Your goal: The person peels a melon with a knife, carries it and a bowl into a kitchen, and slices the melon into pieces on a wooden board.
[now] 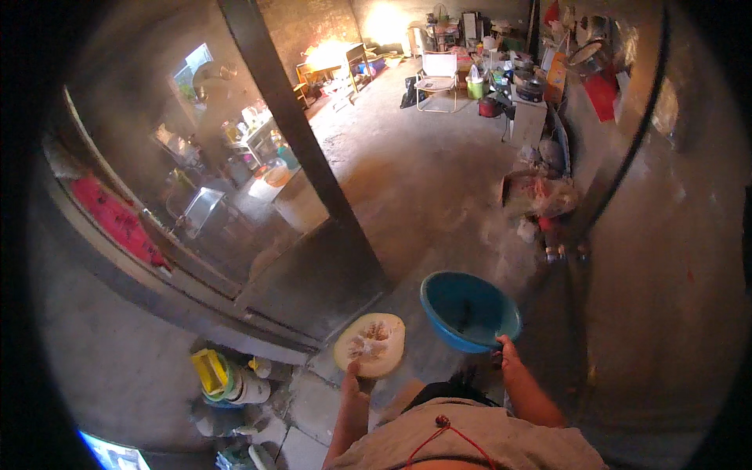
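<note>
My left hand [355, 385] grips the near edge of a cut melon or squash [371, 345], its pale flesh and seed cavity facing up. To the right, my right hand [509, 354] holds a blue plastic basin [464, 339] by its near right rim. The basin is tilted, with a dark patch inside that is too unclear to name. Melon and basin are held apart from each other, in front of my body. A dark thing, perhaps a handle, shows beneath my right hand; what it is I cannot tell.
A door frame post [311, 147] rises ahead on the left. Stacked buckets [244, 382] with a yellow container stand at lower left. Deeper in the room are a folding chair [436, 82], a green bucket [474, 88] and a cluttered cabinet [527, 123]. Bags and bundles [537, 194] lie along the right wall.
</note>
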### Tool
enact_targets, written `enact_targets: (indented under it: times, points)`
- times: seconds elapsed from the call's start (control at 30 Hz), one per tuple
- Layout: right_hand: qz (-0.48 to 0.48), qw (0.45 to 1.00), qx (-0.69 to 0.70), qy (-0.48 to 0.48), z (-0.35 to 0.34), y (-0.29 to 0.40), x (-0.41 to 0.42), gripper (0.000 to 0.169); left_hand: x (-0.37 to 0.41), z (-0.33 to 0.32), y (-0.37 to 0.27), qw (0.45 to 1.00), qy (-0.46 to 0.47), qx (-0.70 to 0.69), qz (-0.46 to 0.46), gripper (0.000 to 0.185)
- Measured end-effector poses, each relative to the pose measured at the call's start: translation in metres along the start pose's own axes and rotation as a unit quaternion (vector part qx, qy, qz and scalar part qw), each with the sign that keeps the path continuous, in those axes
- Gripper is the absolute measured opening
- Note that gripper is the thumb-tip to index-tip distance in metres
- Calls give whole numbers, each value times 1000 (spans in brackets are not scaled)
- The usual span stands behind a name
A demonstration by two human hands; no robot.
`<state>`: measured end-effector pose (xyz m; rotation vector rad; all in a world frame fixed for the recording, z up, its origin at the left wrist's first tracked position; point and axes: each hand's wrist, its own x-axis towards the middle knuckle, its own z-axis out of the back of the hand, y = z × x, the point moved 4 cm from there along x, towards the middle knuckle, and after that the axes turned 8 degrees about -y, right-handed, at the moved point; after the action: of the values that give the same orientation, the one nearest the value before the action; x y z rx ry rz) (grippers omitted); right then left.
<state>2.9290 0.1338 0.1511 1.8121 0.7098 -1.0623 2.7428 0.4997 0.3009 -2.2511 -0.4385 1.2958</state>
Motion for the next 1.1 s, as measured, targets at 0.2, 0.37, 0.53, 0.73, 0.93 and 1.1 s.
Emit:
enact_targets:
  times: [0.2,0.37,0.53,0.73,0.93,1.1]
  points:
    - [-48,998,49,-3,-127,108,64,25,88,-131,-33,996,89,24,-19,51]
    - [-2,999,22,-28,-214,198,111,28,203,-212,-49,991,132,11,-3,54]
    - [51,989,18,-135,-261,299,158,26,290,-352,-93,998,39,23,36,50]
    - [71,990,77,-97,-335,399,209,28,413,-483,-148,1000,18,11,2,42]
    - [23,979,67,-189,-410,525,312,30,521,-572,-194,994,-93,48,10,45]
    - [55,987,29,-150,-509,642,386,32,585,-628,-226,985,-102,-100,-93,48]
